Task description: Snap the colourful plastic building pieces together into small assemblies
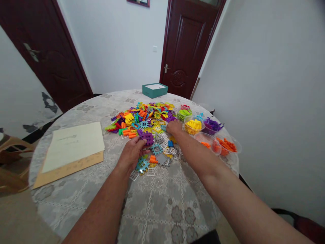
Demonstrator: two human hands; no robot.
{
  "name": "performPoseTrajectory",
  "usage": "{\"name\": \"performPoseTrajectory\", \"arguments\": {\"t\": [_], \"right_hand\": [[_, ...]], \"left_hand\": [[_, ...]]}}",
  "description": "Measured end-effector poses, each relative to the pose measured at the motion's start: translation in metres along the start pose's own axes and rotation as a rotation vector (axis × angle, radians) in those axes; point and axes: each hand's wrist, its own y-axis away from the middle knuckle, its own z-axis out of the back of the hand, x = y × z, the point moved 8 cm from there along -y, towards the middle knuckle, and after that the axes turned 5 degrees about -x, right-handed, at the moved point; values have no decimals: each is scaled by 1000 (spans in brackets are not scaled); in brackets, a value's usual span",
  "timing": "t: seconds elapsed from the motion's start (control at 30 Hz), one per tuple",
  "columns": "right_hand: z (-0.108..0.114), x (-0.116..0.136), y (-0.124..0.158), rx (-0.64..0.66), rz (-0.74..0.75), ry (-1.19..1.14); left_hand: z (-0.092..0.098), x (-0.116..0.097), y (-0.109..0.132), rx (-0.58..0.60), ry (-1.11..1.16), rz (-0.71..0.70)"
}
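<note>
My left hand (133,150) is closed on a purple lattice building piece (147,138), thumb on top, at the near left of the heap. My right hand (174,126) reaches to the heap's right side with its fingers curled down. Purple pieces (170,118) show just beyond its knuckles; its fingertips are hidden, so I cannot make out what they hold. The heap of mixed plastic building pieces (156,113) spreads across the table. Between my hands lie a light-blue square frame piece (156,149), white window pieces (151,171), a grey piece (161,159) and an orange piece (153,159).
Clear tubs along the right hold yellow pieces (194,126), green pieces (184,114), purple pieces (213,124) and orange pieces (227,145). A teal box (155,90) stands at the back edge. Paper (73,145) lies over cardboard (68,168) on the left of the round table.
</note>
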Motion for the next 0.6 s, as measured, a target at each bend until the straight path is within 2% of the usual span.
{"name": "performPoseTrajectory", "arguments": {"t": [0.17,0.33,0.4,0.5,0.57,0.6], "right_hand": [[9,-1,10,-135,-10,-16],[45,12,36,-366,122,-175],[59,17,52,-425,173,-339],[71,25,84,-426,235,-757],[67,28,105,-331,239,-1107],[61,31,115,-244,226,-1273]], "left_hand": [[2,-1,-1,-15,-40,14],[2,0,-3,1,-24,4],[2,1,-3,2,-30,4],[1,0,-3,4,-35,2],[1,0,-2,8,-37,2],[0,-1,-1,14,-38,2]]}}
